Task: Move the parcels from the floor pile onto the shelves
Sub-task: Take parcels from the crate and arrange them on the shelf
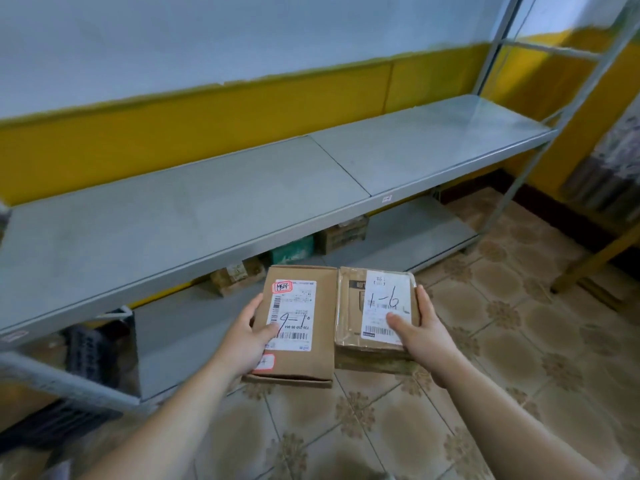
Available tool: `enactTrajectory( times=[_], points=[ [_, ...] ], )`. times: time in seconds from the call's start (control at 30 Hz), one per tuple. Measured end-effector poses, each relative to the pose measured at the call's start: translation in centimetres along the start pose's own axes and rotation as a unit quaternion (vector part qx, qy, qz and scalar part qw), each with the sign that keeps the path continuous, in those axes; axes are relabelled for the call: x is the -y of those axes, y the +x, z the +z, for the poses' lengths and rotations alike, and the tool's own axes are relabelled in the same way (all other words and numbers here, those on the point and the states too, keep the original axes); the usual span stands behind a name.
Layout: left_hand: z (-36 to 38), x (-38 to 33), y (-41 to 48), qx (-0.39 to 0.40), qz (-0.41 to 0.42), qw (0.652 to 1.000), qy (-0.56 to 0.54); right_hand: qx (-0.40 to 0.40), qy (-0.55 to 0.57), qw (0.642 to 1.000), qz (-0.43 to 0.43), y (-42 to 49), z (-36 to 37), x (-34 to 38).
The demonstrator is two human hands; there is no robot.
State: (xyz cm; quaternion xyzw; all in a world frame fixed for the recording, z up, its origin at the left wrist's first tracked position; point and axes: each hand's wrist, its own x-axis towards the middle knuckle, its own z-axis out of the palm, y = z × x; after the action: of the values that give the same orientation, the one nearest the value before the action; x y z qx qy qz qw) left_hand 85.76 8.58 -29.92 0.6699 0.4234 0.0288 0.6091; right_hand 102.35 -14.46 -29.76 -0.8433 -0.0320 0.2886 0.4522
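Now left grip (pixel 247 336) clasps flat cardboard box (pixel 313 362); right grip (pixel 420 336) clasps tape-wrapped cardboard parcel (pixel 349 306); grey metal shelf (pixel 207 209) beyond.

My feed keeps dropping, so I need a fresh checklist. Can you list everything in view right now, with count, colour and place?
left parcel: one, brown with a white label, held above the floor in front of the shelves
right parcel: one, brown and taped, white label marked 1-6, next to the left parcel
upper shelf: one, grey, straight ahead
lower shelf: one, grey, beneath the upper shelf
boxes: three, two brown and one green, at the back of the lower shelf
floor: beige patterned tiles, below and right
wall: white above, yellow below, behind the shelves
left hand: holds the left parcel
right hand: holds the right parcel
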Motion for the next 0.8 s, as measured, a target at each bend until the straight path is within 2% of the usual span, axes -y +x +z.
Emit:
enactTrajectory(
  times=[0.17,0.37,0.57,0.8],
  points=[
    [2.2,1.3,0.5,-0.062,-0.059,0.996,-0.037,0.066,-0.060,0.996,-0.001,4.4,-0.6,0.2],
    [-0.5,3.6,0.5,-0.129,-0.097,0.986,-0.030,0.147,-0.081,0.986,-0.015,6.5,3.4,0.6],
    [-5.4,6.8,3.7,-0.135,-0.131,0.982,-0.014,0.167,-0.083,0.983,-0.005,7.7,9.5,1.5],
    [-10.1,12.3,13.2,-0.104,-0.132,0.986,0.014,0.158,-0.078,0.984,0.016,12.9,19.8,-0.2]
  ],
)
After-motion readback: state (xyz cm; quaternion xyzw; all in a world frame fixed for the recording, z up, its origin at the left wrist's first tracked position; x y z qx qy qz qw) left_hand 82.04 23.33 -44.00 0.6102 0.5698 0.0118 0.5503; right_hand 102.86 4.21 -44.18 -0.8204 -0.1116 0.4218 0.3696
